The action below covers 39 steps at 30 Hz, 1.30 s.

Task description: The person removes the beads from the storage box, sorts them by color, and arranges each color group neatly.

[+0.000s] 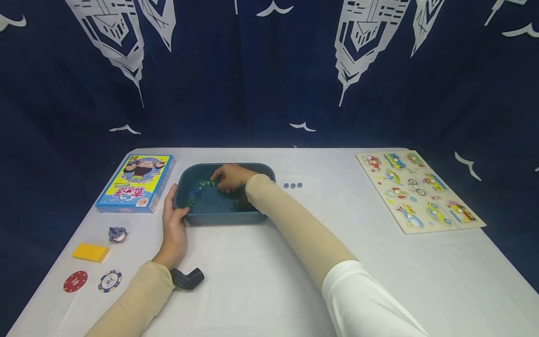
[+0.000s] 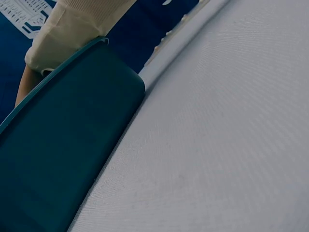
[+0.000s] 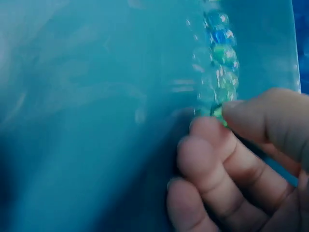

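A dark teal tray (image 1: 227, 218) stands on the table with several blue and green glass marbles (image 1: 199, 191) inside, along its left and far sides. My left hand (image 1: 173, 229) holds the tray's near left corner, thumb at the rim and fingers along the outer left wall. The left wrist view shows the tray's outer wall (image 2: 72, 130), not the hand. Inside the tray, my right hand (image 1: 232, 178) pinches a green marble (image 3: 219, 114) between thumb and index finger, at the end of a row of marbles (image 3: 224, 53). The finger partly hides that marble.
Three marbles (image 1: 292, 186) sit in a row right of the tray. A boxed game (image 1: 134, 183), small shark figure (image 1: 117, 234), yellow block (image 1: 90, 252), red chip (image 1: 75, 281) and white-and-blue chip (image 1: 110, 281) lie left. A picture puzzle board (image 1: 421, 193) lies right.
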{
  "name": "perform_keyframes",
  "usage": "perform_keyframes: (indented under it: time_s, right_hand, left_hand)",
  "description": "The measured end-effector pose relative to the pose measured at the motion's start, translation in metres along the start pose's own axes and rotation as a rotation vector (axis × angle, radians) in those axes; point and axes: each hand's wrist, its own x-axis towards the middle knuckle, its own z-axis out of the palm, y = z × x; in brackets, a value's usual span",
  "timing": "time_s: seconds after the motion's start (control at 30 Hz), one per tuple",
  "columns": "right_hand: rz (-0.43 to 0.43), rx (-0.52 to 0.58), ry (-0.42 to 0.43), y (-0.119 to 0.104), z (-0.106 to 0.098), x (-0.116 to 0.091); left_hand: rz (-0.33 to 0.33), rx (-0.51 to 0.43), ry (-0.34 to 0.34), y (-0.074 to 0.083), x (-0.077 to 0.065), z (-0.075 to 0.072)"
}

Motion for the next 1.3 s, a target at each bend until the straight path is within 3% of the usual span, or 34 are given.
perform_keyframes:
  time_s: [0.2, 0.37, 0.53, 0.73, 0.83, 1.03, 1.3]
  right_hand:
    - [-0.010, -0.084, 0.026, 0.000, 0.002, 0.000]
    - [-0.015, -0.059, -0.014, 0.003, -0.003, -0.003]
    - [-0.073, 0.046, -0.047, 0.002, -0.018, -0.017]
    - [-0.223, 0.282, -0.035, 0.012, -0.038, -0.043]
    - [-0.270, 0.372, 0.012, 0.021, -0.046, -0.061]
    - [-0.265, 0.517, 0.167, 0.041, -0.056, -0.104]
    - [-0.213, 0.523, 0.366, 0.080, -0.047, -0.140]
  left_hand:
    - [-0.008, 0.015, -0.008, -0.001, 0.001, 0.002]
    - [-0.013, 0.024, -0.010, -0.001, 0.000, 0.003]
    - [-0.012, 0.035, -0.011, 0.000, 0.000, 0.003]
    - [-0.013, 0.038, -0.002, 0.000, 0.000, 0.003]
    - [-0.008, 0.035, 0.004, 0.000, -0.001, 0.002]
    - [0.001, 0.030, 0.010, 0.000, -0.001, 0.002]
    - [-0.001, 0.036, 0.004, 0.000, -0.002, 0.002]
